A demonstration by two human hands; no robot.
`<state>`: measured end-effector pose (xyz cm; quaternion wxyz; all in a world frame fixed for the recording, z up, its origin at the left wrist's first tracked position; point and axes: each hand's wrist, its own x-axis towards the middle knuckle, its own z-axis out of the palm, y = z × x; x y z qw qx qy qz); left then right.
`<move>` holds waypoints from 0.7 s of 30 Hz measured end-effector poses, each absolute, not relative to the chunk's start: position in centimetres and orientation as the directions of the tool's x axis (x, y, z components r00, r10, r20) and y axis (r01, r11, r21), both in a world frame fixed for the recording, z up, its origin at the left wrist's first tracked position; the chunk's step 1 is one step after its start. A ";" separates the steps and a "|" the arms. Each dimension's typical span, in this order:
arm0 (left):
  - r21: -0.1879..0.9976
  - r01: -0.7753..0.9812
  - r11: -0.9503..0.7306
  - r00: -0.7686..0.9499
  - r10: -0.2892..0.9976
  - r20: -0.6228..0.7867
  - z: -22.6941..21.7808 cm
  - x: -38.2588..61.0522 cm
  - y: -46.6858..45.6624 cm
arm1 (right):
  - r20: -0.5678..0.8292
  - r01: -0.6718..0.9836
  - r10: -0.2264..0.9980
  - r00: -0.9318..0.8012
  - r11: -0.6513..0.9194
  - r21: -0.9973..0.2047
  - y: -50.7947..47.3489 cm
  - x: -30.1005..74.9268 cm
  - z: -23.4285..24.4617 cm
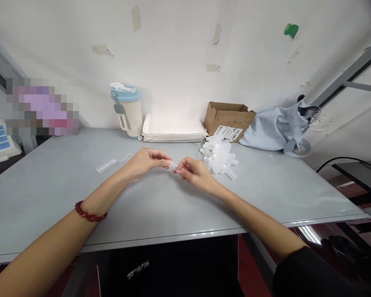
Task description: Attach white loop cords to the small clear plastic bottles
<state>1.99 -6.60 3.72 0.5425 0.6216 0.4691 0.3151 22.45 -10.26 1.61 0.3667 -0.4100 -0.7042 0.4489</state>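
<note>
Both my hands meet above the middle of the grey table (64,194). My left hand (146,162) and my right hand (194,172) each pinch an end of one small clear plastic piece (174,166), with the fingers closed round it. Just right of my right hand lies a pile of similar small clear plastic pieces (219,159). One finished-looking clear piece with a thin tail (109,165) lies alone on the table, left of my left hand. A red bead bracelet (89,213) circles my left wrist.
Along the wall stand a white and blue cup (127,110), a stack of white sheets (173,128), an open cardboard box (228,119) and a light blue cloth bag (278,128). The table's front edge runs just below my forearms.
</note>
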 end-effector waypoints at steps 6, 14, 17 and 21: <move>0.957 0.286 -0.047 0.363 0.930 -0.063 3.9 2.0 -6.8 | 0.021 0.050 0.909 -0.416 0.045 -0.998 -10.1 22.4 2.1; 0.938 0.345 -0.046 0.326 0.943 -0.074 4.0 2.8 -7.3 | 0.469 0.556 0.789 -0.398 0.614 -0.561 -9.6 22.6 -0.3; 0.938 0.343 -0.048 0.309 0.949 -0.065 3.8 3.1 -7.5 | 0.548 0.636 0.689 -0.475 0.699 -0.327 -9.5 22.6 -0.8; 0.952 0.305 -0.021 0.328 0.941 -0.084 3.4 3.5 -7.7 | 0.576 0.667 0.600 -0.556 0.735 -0.122 -9.6 22.5 -0.4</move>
